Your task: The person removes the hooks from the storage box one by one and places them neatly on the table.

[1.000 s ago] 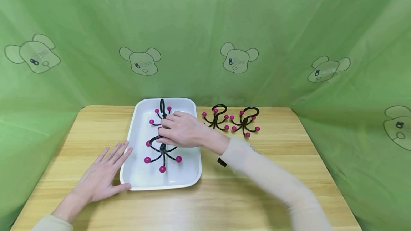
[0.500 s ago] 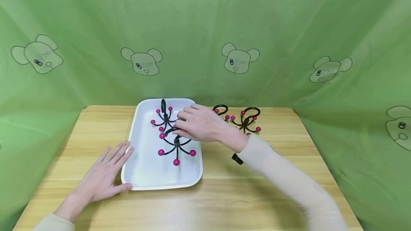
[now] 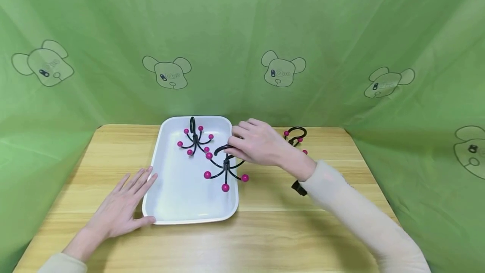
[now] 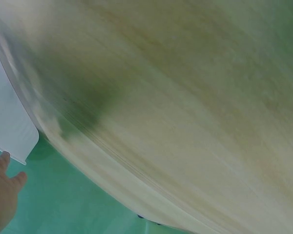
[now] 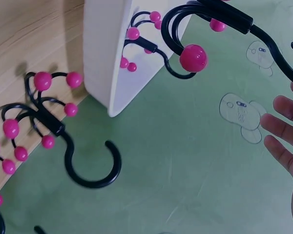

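Observation:
My right hand [image 3: 261,143] grips a black multi-arm hook hanger [image 3: 226,165] by its hooked top, with pink balls at the arm tips. This hanger is over the right rim of the white tray [image 3: 182,193], balls downward. In the right wrist view it crosses the top, its hook [image 5: 278,56] reaching toward the fingers. A similar hanger [image 3: 195,139] stands inside the tray at the far end. On the tray's left side, my left hand [image 3: 117,212] lies with fingers spread, fingertips and thumb at the rim. The left wrist view shows part of that hand [image 4: 2,195] near the tray.
Right of the tray, another hanger [image 3: 297,132] is on the wooden table [image 3: 288,239], partly behind my right arm. One more hanger [image 5: 49,122] shows beside the tray in the right wrist view. A green curtain [image 3: 227,20] with printed bear heads encloses the table's back and sides.
My right hand has carried the gripped hanger rightward and slightly back, from over the tray's middle to its right rim. The far hanger stays in the tray, and my left hand has not moved.

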A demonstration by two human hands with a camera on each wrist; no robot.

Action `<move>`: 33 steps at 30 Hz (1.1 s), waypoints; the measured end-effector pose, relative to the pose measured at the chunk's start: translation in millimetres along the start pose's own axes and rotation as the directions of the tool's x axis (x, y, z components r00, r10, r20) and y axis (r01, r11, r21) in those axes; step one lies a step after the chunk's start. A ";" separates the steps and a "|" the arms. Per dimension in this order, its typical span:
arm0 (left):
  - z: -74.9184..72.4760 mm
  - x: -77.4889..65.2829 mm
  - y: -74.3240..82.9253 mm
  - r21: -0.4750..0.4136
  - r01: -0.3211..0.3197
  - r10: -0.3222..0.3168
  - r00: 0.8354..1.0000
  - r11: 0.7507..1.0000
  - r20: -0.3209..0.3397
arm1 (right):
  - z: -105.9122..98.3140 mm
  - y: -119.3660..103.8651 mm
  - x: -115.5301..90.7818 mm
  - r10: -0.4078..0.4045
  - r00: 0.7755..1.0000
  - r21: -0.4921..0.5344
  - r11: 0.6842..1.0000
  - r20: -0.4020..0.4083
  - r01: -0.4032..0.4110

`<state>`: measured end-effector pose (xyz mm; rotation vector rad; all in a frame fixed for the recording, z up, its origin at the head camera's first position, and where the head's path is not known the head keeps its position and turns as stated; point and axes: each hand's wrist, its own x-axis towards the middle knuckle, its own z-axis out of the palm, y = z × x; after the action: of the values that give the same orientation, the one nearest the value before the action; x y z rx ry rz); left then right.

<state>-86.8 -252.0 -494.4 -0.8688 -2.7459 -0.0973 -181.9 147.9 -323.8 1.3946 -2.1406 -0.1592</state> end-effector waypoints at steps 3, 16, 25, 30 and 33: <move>0.0 0.0 -0.2 -0.002 0.002 -0.002 1.000 1.000 0.003 | -2.0 3.2 -8.3 0.008 1.000 -0.006 1.000 0.006 -0.008; -0.5 -0.5 -0.2 -0.006 0.010 -0.009 1.000 1.000 0.012 | -10.8 12.7 -41.6 -0.011 1.000 -0.051 0.999 0.024 0.012; -0.3 -0.3 -0.5 -0.006 0.009 -0.009 1.000 1.000 0.011 | -8.5 17.1 -59.8 -0.017 1.000 -0.053 0.998 0.021 0.018; -0.3 -0.1 -0.1 -0.004 0.009 -0.009 1.000 1.000 0.014 | -5.1 17.1 -71.8 -0.004 0.999 -0.040 0.999 0.051 0.006; -0.7 0.0 0.3 -0.003 0.008 -0.007 1.000 1.000 0.015 | -2.9 16.8 -79.1 0.000 0.998 -0.035 0.999 0.067 0.002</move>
<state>-86.5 -251.9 -493.7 -0.8636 -2.7641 -0.0967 -170.8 224.8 -346.2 1.3885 -2.1807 -0.2457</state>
